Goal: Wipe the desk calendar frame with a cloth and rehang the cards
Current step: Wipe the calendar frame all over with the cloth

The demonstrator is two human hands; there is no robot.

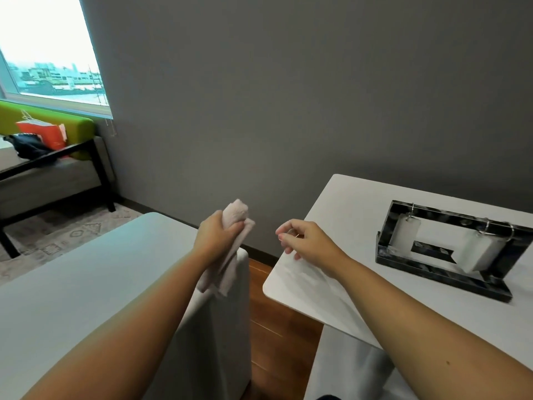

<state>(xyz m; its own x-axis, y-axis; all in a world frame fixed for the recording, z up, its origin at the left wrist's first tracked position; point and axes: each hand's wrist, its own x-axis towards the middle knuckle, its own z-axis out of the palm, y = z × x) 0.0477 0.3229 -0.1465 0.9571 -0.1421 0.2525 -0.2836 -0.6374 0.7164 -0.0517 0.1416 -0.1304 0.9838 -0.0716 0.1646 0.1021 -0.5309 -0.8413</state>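
The person is reaching both bare arms forward, one over each of two white tops. The left hand (215, 238) is gripping a pale cloth (227, 264) in its fist. One end is sticking up past the knuckles and the rest is trailing down, probably bunched so that it is ready for wiping. This hand is hovering at the far right corner of the left-hand surface (72, 284).

The right hand (305, 241) is hanging above the left edge of the table (331, 287), fingers loosely curled, thumb and forefinger close together. Whether they are pinching anything small is impossible to tell.

Farther along the table, toward its right edge and well apart from both hands, the dark calendar frame (444, 280) is standing upright. Two white cards (405, 235) are hanging from metal rings (487, 226) on its top bar, so the wiping looks not yet begun.

A strip of wooden floor (277, 298) is showing between the tops. Beyond, a grey wall (288, 96) is filling the view, with a green-cushioned bench (78, 125) carrying a red bag (43, 134) under a bright window (43, 39) at far left.
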